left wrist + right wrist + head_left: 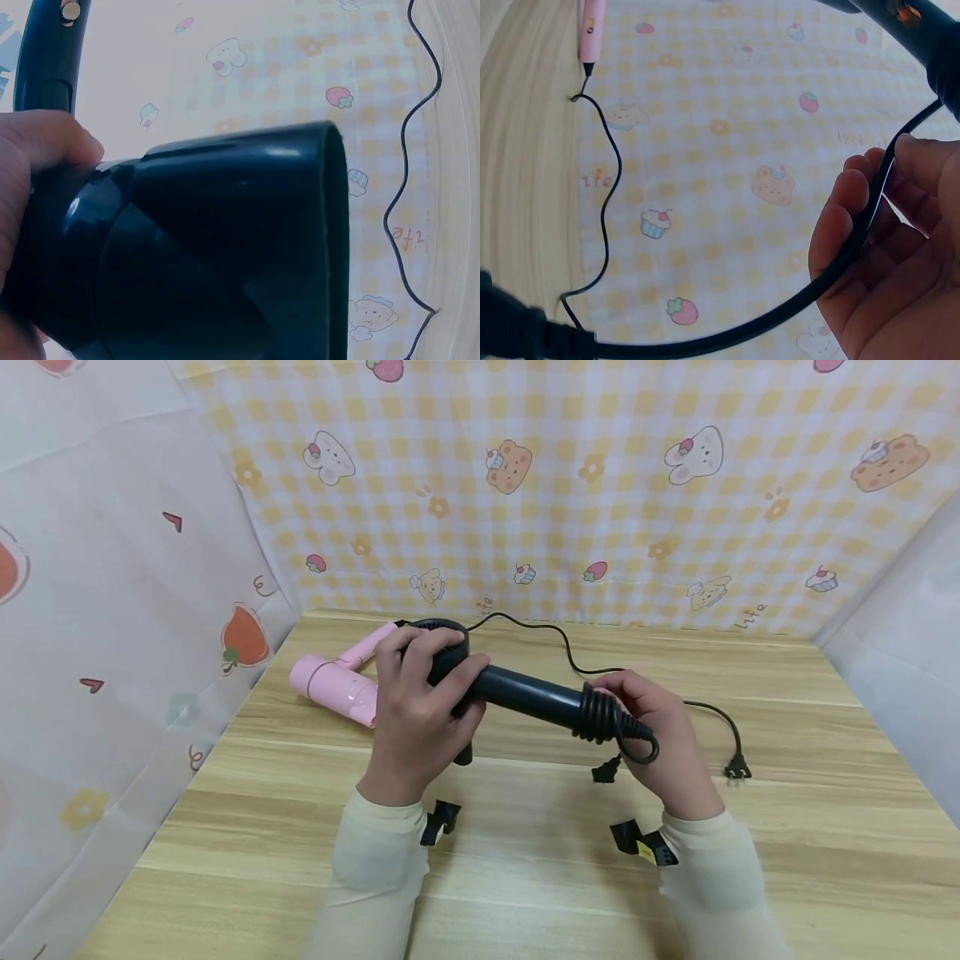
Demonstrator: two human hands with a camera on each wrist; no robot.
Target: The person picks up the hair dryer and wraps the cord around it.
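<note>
A dark hair dryer (pixel 528 695) is held up above the table. My left hand (pixel 423 710) grips it round the head, with the thumb near where the handle begins. In the left wrist view the barrel of the dryer (pixel 217 240) fills much of the picture. Its black cord (pixel 597 714) is wound in several turns about the handle's end. My right hand (pixel 663 739) is beside those turns. The right wrist view shows a free stretch of cord (pixel 780 306) pinched between thumb and fingers. The dark dryer's plug (pixel 606 770) hangs below the right hand.
A pink hair dryer (pixel 330 689) lies on the wooden table (pixel 525 893) at the left, partly behind my left hand. Its thin black cord (pixel 525 624) runs along the back to a two-pin plug (pixel 738 767) at the right. A checked cloth (pixel 585 493) hangs behind.
</note>
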